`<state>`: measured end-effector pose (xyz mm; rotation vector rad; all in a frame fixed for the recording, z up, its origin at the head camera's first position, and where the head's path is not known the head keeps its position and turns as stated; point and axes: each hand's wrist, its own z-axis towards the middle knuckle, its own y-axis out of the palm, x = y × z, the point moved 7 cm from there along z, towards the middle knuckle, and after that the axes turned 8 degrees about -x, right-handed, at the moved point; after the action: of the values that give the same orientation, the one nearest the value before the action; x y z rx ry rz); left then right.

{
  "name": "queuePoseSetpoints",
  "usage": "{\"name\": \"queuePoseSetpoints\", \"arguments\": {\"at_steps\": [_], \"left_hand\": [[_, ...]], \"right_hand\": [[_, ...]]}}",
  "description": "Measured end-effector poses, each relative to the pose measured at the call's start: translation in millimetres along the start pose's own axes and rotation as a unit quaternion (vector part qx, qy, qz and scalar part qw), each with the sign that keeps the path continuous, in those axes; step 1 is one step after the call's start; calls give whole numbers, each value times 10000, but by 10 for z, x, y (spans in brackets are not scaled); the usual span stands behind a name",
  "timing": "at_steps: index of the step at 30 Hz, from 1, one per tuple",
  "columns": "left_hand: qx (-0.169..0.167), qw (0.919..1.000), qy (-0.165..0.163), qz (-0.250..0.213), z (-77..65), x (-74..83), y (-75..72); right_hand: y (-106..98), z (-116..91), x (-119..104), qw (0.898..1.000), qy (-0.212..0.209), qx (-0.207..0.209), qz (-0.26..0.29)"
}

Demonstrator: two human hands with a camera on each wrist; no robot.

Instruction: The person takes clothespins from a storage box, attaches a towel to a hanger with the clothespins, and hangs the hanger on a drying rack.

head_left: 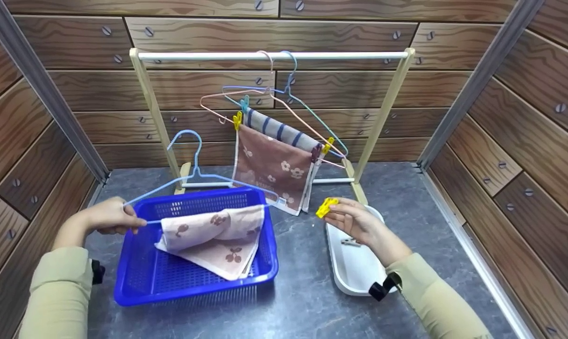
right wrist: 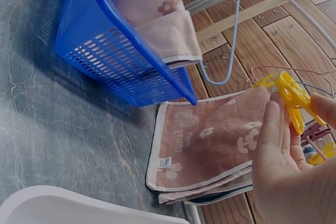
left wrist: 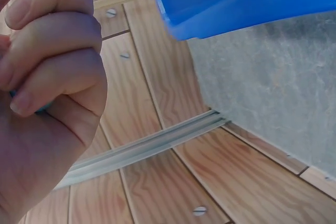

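Observation:
My left hand (head_left: 110, 216) grips the left corner of a light blue clothes hanger (head_left: 196, 165), held upright with its hook at the top. Over the hanger's bottom bar hangs a pale pink towel (head_left: 218, 242) with brown cherry prints, its lower part over the blue basket (head_left: 196, 288). In the left wrist view, the left fingers (left wrist: 58, 77) are curled and the hanger is mostly hidden. To the right, my right hand (head_left: 361, 228) pinches a yellow clothespin (head_left: 327, 207) above a white tray (head_left: 342, 275). The right wrist view shows the yellow clothespin between thumb and fingertips.
A drying rack (head_left: 208, 56) stands behind, bearing a pink hanger (head_left: 295, 112) and a blue-green hanger (head_left: 314, 115). Clothespins hold a brown flowered towel (head_left: 269, 162) and a striped towel (head_left: 276, 129) there. A greyish clothespin (head_left: 350, 242) lies in the tray. Wood-patterned walls enclose the grey table.

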<state>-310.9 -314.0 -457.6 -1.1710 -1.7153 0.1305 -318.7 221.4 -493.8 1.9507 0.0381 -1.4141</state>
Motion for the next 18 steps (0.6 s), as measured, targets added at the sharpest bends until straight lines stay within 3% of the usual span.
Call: {"name": "queuePoseSetpoints", "arguments": {"at_steps": [12, 18], "left_hand": [[244, 9985, 225, 445, -216, 403, -289], [446, 9972, 321, 514, -336, 519, -398]], "right_hand": [[6, -11, 0, 10000, -56, -61, 22], [-15, -9, 4, 10000, -25, 10, 14]]}}
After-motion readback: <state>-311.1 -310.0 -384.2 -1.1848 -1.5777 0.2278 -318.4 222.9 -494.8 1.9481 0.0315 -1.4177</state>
